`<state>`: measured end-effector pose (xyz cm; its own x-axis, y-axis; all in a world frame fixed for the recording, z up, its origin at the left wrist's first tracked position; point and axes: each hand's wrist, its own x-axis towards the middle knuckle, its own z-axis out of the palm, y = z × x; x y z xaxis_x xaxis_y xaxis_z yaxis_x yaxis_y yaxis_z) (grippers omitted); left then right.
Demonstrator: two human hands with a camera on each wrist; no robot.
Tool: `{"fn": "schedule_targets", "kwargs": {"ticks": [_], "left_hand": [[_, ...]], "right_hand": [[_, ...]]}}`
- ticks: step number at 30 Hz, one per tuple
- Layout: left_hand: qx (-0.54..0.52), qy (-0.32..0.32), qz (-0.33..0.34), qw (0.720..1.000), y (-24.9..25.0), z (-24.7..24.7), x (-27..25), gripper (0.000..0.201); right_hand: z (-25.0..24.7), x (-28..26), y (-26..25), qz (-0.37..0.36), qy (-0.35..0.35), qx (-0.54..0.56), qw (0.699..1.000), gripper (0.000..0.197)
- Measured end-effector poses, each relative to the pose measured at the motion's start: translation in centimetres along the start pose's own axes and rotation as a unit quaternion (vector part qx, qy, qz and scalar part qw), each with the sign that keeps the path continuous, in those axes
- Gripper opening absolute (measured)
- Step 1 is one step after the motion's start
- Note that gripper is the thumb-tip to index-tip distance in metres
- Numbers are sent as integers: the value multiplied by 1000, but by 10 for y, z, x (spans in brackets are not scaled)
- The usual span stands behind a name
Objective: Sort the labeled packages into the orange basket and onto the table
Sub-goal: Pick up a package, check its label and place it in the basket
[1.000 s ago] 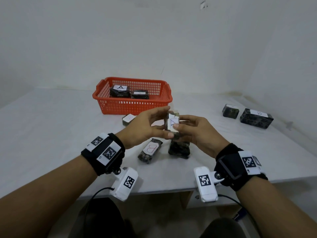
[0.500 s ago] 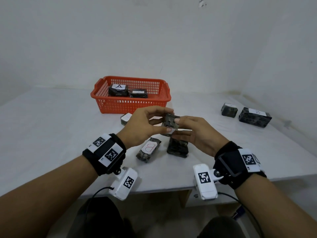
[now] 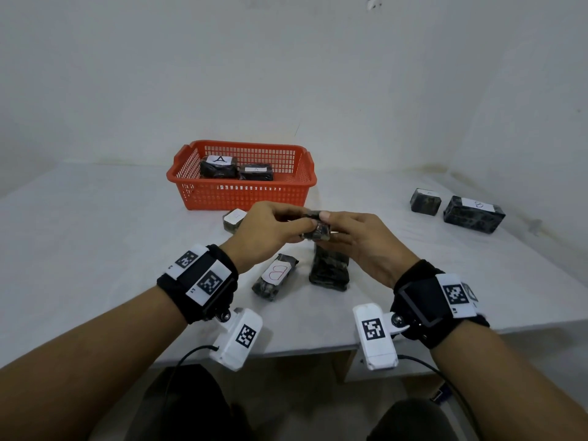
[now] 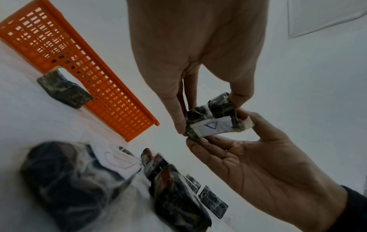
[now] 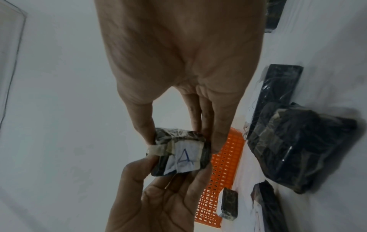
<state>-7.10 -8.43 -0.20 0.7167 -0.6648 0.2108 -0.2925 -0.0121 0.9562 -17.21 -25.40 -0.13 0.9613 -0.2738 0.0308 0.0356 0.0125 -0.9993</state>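
Note:
A small dark wrapped package with a white label marked A is held above the table in front of the orange basket. My left hand pinches its left end. My right hand pinches its right end between thumb and fingers. In the left wrist view the package shows its label facing down toward the wrists. Two dark packages lie in the basket, one labelled A and one beside it.
On the white table below my hands lie a package marked B and a dark package. A small package sits against the basket's front. Two more packages lie at the far right.
Both hands have turned the held package from upright, with its label facing me, to lying flat with the label underneath. They have also lifted it slightly toward the basket.

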Motion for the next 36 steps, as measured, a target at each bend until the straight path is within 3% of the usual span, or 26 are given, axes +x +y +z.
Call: {"fn": "schedule_targets", "kwargs": {"ticks": [6,11,17,19,22,27,32,36], "left_hand": [[-59,-62,-11,996,0,0,-1,33],[-42,-27,3,999,-3,-1,3,27],[-71,-86,-14,994,-4,-5,1,34],[-67,-79,-17,995,-6,-6,2,40],[-32,-48,-10,998,-8,-6,3,31],[-71,-105,-21,992,-8,-7,0,39],[-2,-60,-16,998,-10,-7,4,31],[-26,-83,-31,996,-9,-10,5,30]], "right_hand": [[-4,0,0,-25,14,-6,1000,34],[-7,0,1,-14,-24,14,1000,32],[-9,2,5,-32,9,-13,999,30],[-8,1,4,-29,2,-10,1000,30],[-7,-1,2,-14,-29,9,999,35],[-7,1,6,-21,-6,-11,1000,28],[-7,3,5,-12,-21,-24,999,29],[-6,6,5,-3,-30,-1,1000,32]]}}
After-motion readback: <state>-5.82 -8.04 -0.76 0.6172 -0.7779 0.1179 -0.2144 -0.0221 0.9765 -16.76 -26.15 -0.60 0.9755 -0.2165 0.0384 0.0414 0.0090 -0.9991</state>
